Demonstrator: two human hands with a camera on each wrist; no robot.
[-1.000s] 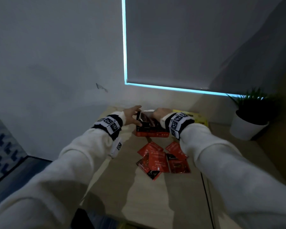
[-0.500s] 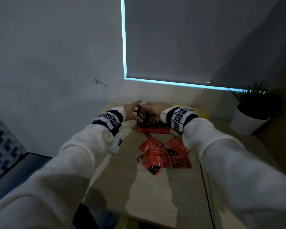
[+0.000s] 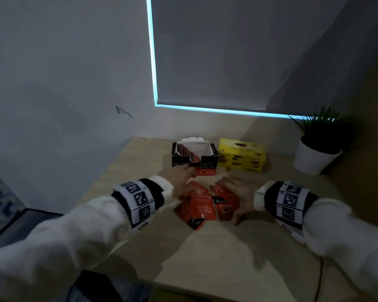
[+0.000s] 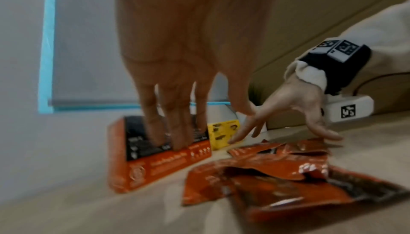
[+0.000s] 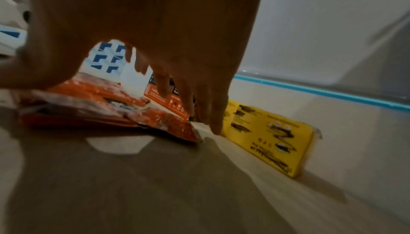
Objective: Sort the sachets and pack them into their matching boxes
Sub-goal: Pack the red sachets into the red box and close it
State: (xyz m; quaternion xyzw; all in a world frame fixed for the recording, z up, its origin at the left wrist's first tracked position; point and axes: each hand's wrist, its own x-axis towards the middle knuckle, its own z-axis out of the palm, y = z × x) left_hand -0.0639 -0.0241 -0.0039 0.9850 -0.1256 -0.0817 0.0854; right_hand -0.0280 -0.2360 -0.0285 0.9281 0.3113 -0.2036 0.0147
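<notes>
An open red-and-black box (image 3: pixel 194 159) stands at the back of the table with red sachets upright inside it. A closed yellow box (image 3: pixel 241 154) sits just to its right. Several red sachets (image 3: pixel 203 207) lie in a loose pile in front of the boxes. My left hand (image 3: pixel 183 174) hovers with straight fingers over the pile's left side, close to the red box's front (image 4: pixel 159 159). My right hand (image 3: pixel 230 189) is spread over the pile's right side, its fingers (image 5: pixel 195 101) pointing down beside the sachets (image 5: pixel 99 101). Neither hand holds anything.
A white pot with a green plant (image 3: pixel 314 158) stands at the back right. The wooden table (image 3: pixel 227 258) meets the wall behind the boxes. A dark cable runs off the table's front right edge.
Both hands have left the red box and come back toward me, down over the sachet pile. The box's open top now shows.
</notes>
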